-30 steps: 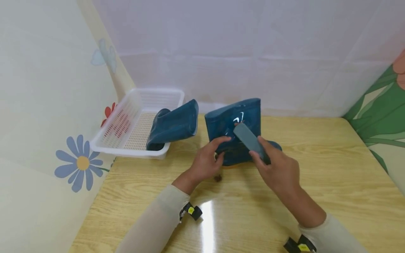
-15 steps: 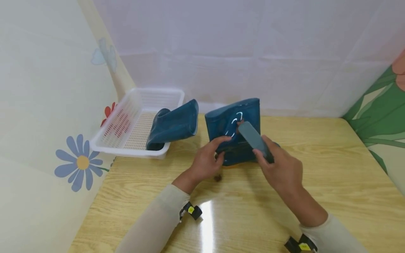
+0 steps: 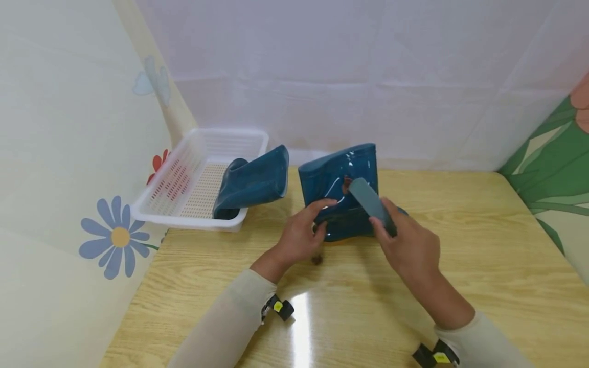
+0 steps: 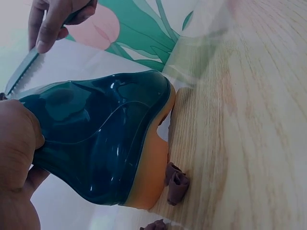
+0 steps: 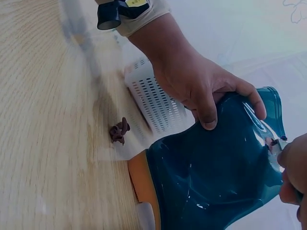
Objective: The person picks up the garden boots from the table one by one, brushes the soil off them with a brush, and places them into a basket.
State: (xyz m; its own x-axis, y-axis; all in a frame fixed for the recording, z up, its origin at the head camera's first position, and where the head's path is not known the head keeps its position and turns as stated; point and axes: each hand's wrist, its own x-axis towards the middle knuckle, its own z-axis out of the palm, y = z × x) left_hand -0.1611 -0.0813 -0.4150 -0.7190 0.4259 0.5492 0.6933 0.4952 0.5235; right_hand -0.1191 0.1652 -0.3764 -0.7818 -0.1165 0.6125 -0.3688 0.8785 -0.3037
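Observation:
A glossy teal rain boot with an orange sole stands on the table. My left hand grips it round the ankle, thumb and fingers on either side. In my right hand is a brush with a flat grey-green back, and its bristles show in the left wrist view. The brush's tip meets the boot's shaft beside a brown smear. Close to the heel, a dark brown curled lump lies on the tabletop.
At the left, a white perforated basket holds a second teal boot, whose shaft leans out over the right rim. Wood-grain table extends to the right. A pale curtain hangs behind.
My right hand has shifted the brush slightly right along the shaft, and the brown smear shows more. The shaft's surface has flexed a little. My left hand keeps its hold.

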